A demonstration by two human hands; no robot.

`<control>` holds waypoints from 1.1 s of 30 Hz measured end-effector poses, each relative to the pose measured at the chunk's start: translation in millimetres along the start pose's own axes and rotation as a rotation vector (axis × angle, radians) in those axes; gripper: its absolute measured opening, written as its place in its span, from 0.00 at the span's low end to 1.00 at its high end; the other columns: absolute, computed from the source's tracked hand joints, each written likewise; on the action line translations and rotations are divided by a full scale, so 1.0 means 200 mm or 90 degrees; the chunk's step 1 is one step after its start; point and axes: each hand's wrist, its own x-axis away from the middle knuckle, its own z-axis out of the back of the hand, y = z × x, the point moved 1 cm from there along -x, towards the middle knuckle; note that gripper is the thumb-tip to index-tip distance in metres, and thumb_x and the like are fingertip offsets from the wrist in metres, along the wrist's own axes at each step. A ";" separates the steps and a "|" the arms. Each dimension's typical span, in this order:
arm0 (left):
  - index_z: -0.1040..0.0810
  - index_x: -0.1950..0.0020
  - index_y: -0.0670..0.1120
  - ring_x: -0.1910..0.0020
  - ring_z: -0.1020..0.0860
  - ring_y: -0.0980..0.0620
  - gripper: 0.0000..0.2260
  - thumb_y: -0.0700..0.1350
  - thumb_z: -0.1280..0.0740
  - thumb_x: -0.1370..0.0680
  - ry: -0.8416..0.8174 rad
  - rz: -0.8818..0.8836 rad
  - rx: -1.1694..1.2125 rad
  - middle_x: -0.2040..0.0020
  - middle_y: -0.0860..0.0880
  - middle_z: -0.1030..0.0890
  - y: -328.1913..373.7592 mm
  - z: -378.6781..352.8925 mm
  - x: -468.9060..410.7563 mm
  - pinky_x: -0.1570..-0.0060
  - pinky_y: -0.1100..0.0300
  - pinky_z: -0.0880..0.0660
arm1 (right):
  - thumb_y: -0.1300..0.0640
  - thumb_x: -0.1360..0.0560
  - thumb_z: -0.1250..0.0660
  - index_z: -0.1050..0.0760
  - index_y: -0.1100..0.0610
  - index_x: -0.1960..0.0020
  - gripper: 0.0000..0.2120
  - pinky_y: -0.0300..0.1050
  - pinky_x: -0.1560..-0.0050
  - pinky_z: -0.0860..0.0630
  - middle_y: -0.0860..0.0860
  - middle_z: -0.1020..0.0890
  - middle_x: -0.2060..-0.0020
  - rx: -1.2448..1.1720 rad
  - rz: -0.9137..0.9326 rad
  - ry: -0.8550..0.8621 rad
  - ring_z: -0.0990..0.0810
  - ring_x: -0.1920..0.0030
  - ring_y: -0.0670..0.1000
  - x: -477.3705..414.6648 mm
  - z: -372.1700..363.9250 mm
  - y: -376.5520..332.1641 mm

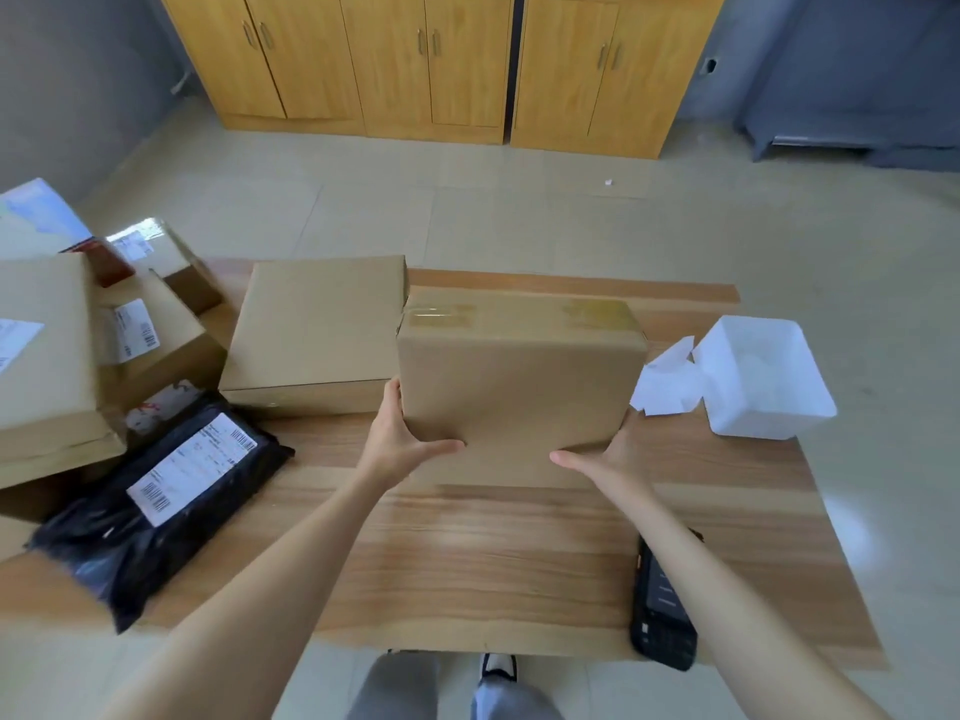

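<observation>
Holding a cardboard box (519, 387) btwn both hands over the wooden table (467, 553), approx. mid-table, w/ a long face toward the camera. Clamping the left hand (400, 439) on the box's lower-left corner, w/ fingers up the left side & thumb stretched across the near face. Clamping the right hand (608, 454) on the lower-right corner likewise, w/ thumb pointing inward & fingers mostly hidden behind the edge. Showing clear tape across the box top. Not being able to tell whether the bottom edge is touching the tabletop, blurred there. Noting a flat carton (317, 324) just left of the held box, touching or nearly touching its back-left corner. Noting a black mailer bag (161, 501) w/ white barcode labels at the table's front-left, beside a pile of labelled cartons (41, 356) further left. Noting a white plastic tub (763, 376) near the right edge, w/ white paper sheets (670, 381) btwn it & the box. Noting a black handheld scanner (662, 615) lying front-right, partly under the right forearm. Noting yellow wood cabinets (415, 65) along the far wall.
</observation>
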 end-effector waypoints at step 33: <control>0.22 0.54 0.48 0.53 0.22 0.42 0.21 0.63 0.33 0.35 -0.185 0.453 0.351 0.52 0.45 0.21 0.15 0.16 0.02 0.54 0.43 0.21 | 0.28 0.39 0.30 0.27 0.55 0.47 0.35 0.67 0.42 0.27 0.59 0.22 0.47 -0.331 -0.465 -0.076 0.23 0.46 0.62 0.07 0.24 -0.33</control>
